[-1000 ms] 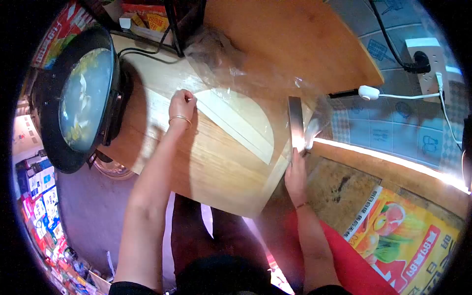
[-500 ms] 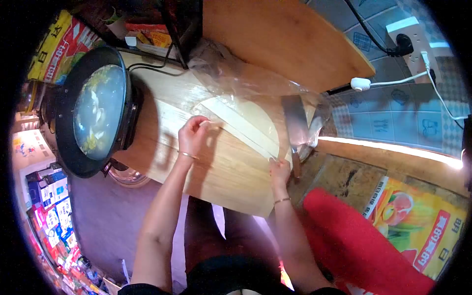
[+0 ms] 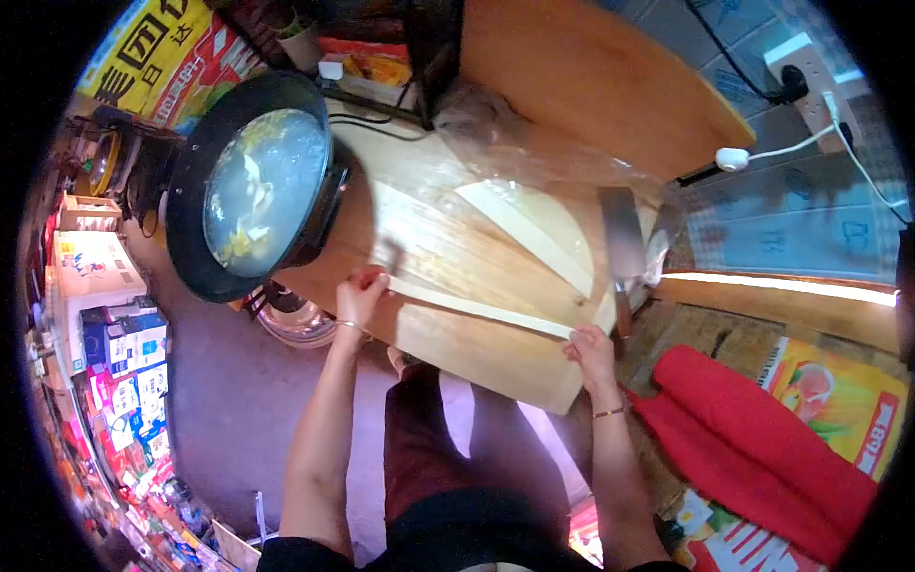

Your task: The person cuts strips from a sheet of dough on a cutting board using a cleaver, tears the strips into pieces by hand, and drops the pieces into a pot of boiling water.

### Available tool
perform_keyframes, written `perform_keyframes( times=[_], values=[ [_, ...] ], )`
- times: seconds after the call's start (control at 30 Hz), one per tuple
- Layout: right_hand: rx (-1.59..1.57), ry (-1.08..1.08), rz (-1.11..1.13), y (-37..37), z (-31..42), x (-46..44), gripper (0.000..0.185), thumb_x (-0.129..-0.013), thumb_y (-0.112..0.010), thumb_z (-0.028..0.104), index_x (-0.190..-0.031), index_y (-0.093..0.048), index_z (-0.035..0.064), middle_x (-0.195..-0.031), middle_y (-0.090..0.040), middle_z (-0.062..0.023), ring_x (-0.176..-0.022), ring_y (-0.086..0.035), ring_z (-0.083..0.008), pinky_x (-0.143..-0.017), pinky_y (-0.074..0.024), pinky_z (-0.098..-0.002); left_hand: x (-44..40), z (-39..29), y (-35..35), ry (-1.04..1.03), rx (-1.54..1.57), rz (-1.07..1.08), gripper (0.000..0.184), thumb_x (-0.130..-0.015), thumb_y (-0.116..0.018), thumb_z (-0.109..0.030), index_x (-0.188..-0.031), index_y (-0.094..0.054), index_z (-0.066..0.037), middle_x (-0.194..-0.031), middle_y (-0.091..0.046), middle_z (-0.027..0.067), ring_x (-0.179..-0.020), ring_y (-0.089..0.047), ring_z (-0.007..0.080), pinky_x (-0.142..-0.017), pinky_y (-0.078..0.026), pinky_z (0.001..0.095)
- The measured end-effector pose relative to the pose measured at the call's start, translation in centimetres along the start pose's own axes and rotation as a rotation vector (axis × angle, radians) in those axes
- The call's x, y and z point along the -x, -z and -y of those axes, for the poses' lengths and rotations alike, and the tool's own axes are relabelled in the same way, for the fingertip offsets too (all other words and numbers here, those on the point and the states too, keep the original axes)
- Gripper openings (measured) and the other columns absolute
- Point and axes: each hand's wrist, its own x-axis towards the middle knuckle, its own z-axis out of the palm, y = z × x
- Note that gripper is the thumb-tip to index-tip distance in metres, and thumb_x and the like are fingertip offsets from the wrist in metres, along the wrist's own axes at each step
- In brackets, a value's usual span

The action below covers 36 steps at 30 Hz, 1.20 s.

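Note:
A long pale strip of dough (image 3: 481,304) stretches between my two hands, just over the near part of the wooden board (image 3: 419,332). My left hand (image 3: 362,292) pinches its left end, and my right hand (image 3: 589,353) pinches the other. Beyond the strip lies the rest of the flat dough sheet (image 3: 548,229), its cut edge slanting across the board. To the right of that sheet rests a cleaver (image 3: 622,234) with its handle pointing toward me. On the left, a black wok (image 3: 193,186) holds cloudy liquid with pale strips and yellow bits in it.
Crumpled clear plastic (image 3: 534,157) lies along the back of the board, below a leaning wooden panel (image 3: 600,76). A power strip (image 3: 810,86) with cords hangs at the upper right. Red cloth (image 3: 753,448) lies at right. Metal bowls (image 3: 295,315) stand under the wok.
Both hands have lifted a dough strip off the sheet and drawn it toward me, stretched between them. My view has shifted, so the wok and board appear farther right.

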Motion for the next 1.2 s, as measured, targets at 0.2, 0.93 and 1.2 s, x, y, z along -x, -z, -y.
perform_keyframes(
  times=[0.2, 0.93, 1.2],
  values=[
    [0.915, 0.701, -0.189, -10.7, 0.9, 0.7, 0.022, -0.075, -0.054, 0.009, -0.095, -0.053, 0.0001, -0.097, -0.052, -0.0179, -0.094, -0.048, -0.0312, -0.082, -0.0386, -0.0367, -1.1, 3.0, 2.3, -0.209, -0.532, -0.092, 0.021, -0.073, -0.061, -0.017, -0.09, -0.059, -0.004, -0.081, -0.062, 0.0109, -0.074, -0.06, 0.0223, -0.068, -0.047, 0.0301],
    [1.481, 0.992, -0.296, -38.4, -2.1, -3.4, 0.051, -0.083, -0.042, 0.034, -0.122, -0.038, 0.0011, -0.129, -0.033, -0.0153, -0.124, -0.024, -0.0239, -0.1, -0.0129, -0.0496, 19.3, 16.6, 20.3, 0.298, 0.035, -0.001, 0.022, -0.085, -0.05, -0.02, -0.09, -0.058, -0.001, -0.073, -0.06, 0.0056, -0.054, -0.051, 0.0074, -0.052, -0.043, 0.0196],
    [1.245, 0.911, -0.15, -34.2, -1.1, -4.6, 0.044, -0.085, -0.04, 0.031, -0.118, -0.039, 0.0029, -0.126, -0.034, -0.0159, -0.122, -0.025, -0.0301, -0.1, -0.0102, -0.0505, 16.9, 14.3, 18.2, 0.279, 0.154, 0.015, 0.019, -0.085, -0.051, -0.018, -0.089, -0.058, -0.002, -0.073, -0.059, 0.0046, -0.054, -0.051, 0.006, -0.05, -0.04, 0.0178]
  ],
)
